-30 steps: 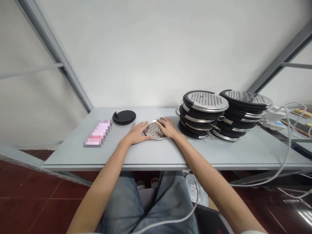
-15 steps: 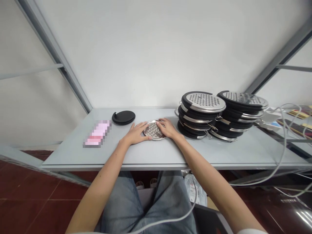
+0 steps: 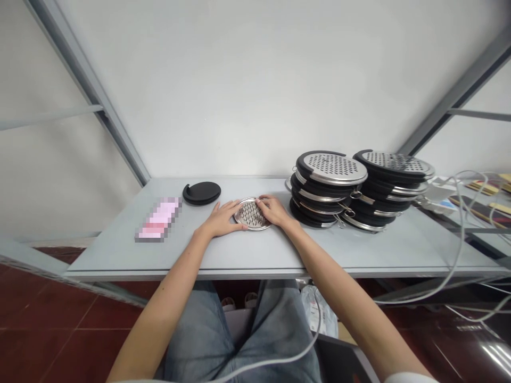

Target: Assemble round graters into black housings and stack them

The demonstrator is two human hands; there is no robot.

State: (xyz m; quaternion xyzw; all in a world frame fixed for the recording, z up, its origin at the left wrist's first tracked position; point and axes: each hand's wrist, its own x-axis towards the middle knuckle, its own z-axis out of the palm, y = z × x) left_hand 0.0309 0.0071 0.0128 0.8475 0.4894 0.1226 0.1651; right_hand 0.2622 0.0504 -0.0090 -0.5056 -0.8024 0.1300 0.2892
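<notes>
Left hand [image 3: 221,219] lay splayed against a round, rough-toothed metal grater disc [image 3: 249,215] on smooth grey surface [image 3: 255,252], right hand [image 3: 275,211] bent over its rim, grip unclear.

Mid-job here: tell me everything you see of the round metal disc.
The round metal disc looks like shiny steel, with a smooth rim around a centre full of small, raised-looking grating teeth. It lies flat on the grey table. The left hand touches its left edge; the right hand covers part of its right side.
</notes>
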